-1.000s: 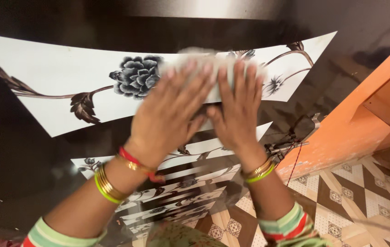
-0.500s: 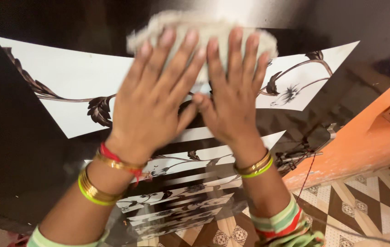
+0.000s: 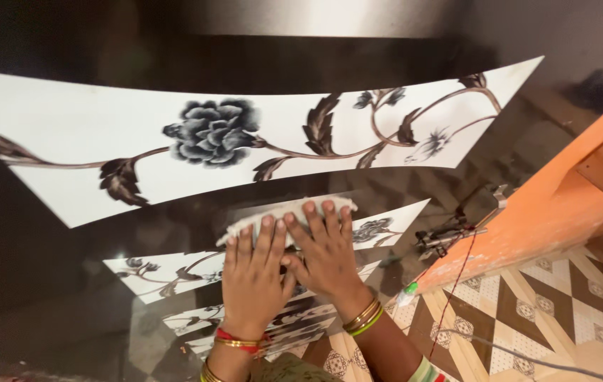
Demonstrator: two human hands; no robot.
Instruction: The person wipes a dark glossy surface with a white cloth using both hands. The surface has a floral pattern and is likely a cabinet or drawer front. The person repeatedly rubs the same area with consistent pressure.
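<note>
Both hands, left hand (image 3: 253, 277) and right hand (image 3: 324, 253), press flat with spread fingers on a white cloth (image 3: 284, 212) against the glossy dark flower-patterned panel (image 3: 139, 141); orange wood (image 3: 570, 205) right, patterned floor tiles (image 3: 528, 311) near.

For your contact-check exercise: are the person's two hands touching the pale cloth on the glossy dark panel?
Touching. The head view shows the left hand and right hand laid flat on the cloth, fingers overlapping its lower edge.

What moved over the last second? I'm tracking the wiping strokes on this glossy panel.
Both hands, left hand and right hand, pushed the white cloth up the flowered panel, then pulled it down below the big flower. Both palms stayed flat on the cloth.
</note>
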